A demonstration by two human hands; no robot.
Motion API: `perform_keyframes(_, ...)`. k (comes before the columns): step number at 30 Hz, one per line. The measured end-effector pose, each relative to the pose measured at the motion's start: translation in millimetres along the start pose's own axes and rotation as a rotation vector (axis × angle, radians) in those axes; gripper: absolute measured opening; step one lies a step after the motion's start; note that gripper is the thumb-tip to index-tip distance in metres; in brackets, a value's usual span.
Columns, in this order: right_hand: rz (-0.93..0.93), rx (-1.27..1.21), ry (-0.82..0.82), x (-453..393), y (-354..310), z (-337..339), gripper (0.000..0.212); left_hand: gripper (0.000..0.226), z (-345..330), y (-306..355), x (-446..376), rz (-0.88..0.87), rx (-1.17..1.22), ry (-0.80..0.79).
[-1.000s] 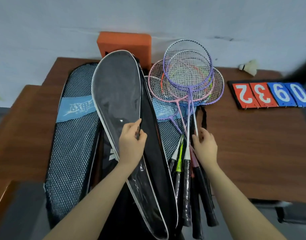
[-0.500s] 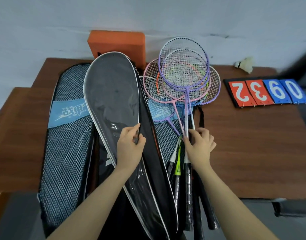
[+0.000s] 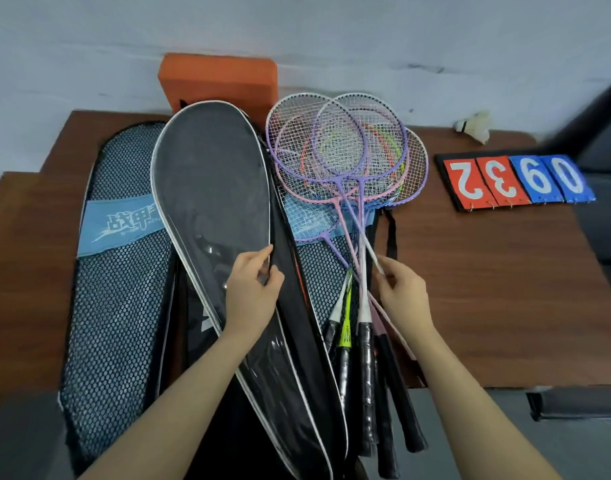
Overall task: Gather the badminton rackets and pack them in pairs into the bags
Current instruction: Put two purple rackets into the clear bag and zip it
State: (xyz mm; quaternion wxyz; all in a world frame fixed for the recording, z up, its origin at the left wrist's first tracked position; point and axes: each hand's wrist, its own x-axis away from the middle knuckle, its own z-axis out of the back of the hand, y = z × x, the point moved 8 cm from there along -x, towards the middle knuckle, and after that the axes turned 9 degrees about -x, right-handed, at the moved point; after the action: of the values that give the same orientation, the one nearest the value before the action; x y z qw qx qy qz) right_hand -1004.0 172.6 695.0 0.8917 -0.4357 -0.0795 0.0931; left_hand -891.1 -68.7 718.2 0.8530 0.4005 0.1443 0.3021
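Nearest the camera, two bare forearms enter from the bottom of the frame. The left hand [image 3: 252, 292], at centre, pinches the right-hand edge of a black racket bag [image 3: 210, 188] with white piping, thumb on top and fingers curled beneath the flap. The right hand [image 3: 402, 294], just right of centre, pinches a white racket shaft [image 3: 368, 247] between thumb and fingertips. Between and below the hands, the black-wrapped grips [image 3: 366, 368] of the badminton rackets [image 3: 335, 157] lie bunched together and overhang the near edge of the brown table [image 3: 487, 289]. Their shafts fan upward to overlapping purple, pink and orange heads at upper centre, resting partly on a mesh bag [image 3: 325, 271]. A second mesh bag [image 3: 120, 289] with a pale blue label lies at the left, partly under the black one. Farther right, a flip scoreboard [image 3: 515, 181] lies flat with red and blue number cards. Farthest, an orange block [image 3: 221, 77] stands against the wall, and a white shuttlecock [image 3: 475, 126] lies at upper right.
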Motion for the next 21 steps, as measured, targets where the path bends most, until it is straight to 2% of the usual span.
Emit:
perform_keyframes(3, 0.016, 0.114, -0.098, -3.2, -6.1, 0.9, 0.030, 0.038, -1.0, 1.1, 0.4, -0.008, 0.022, 0.004)
perform_keyframes(5, 0.057, 0.065, -0.104, -2.0, -11.0, 1.9, 0.030, 0.038, -0.3, 1.8, 0.2, -0.021, 0.035, 0.011)
perform_keyframes(10, 0.052, -0.168, 0.073, 9.9, -17.1, 8.2, 0.031, 0.038, 3.5, 1.3, 1.0, -0.045, 0.045, 0.037)
perform_keyframes(15, -0.005, -0.201, 0.227, 9.3, -23.8, 5.5, 0.033, 0.038, 4.3, 2.0, 4.3, -0.058, 0.072, 0.034)
perform_keyframes(21, -0.065, -0.139, 0.191, 7.7, -17.6, -11.8, 0.033, 0.039, 4.1, -0.1, 2.8, -0.040, 0.051, 0.011)
